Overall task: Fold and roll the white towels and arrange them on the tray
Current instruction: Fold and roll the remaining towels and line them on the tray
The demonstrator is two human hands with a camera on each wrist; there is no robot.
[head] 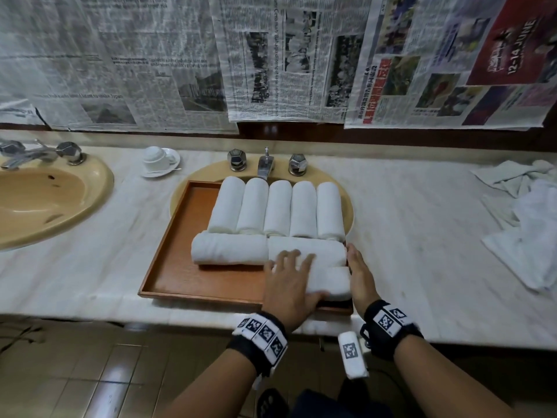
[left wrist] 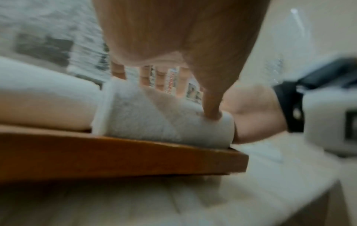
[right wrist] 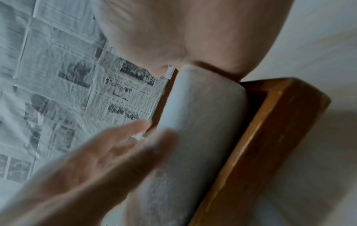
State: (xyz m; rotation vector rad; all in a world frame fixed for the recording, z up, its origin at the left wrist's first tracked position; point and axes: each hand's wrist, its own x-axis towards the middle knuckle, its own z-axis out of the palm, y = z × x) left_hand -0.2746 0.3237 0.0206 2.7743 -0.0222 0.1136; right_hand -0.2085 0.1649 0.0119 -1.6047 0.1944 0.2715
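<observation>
Head view shows the left hand (head: 291, 282) spread flat on the nearest rolled towel (head: 330, 282) at the tray's (head: 168, 254) near-right corner, the right hand (head: 360, 274), fingers straight, against its end. Uneven pressure could unroll it or shove its neighbours.

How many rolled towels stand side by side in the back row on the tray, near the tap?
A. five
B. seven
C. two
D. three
A: the head view shows five rolled towels side by side at the far end of the tray, just below the tap.
</observation>
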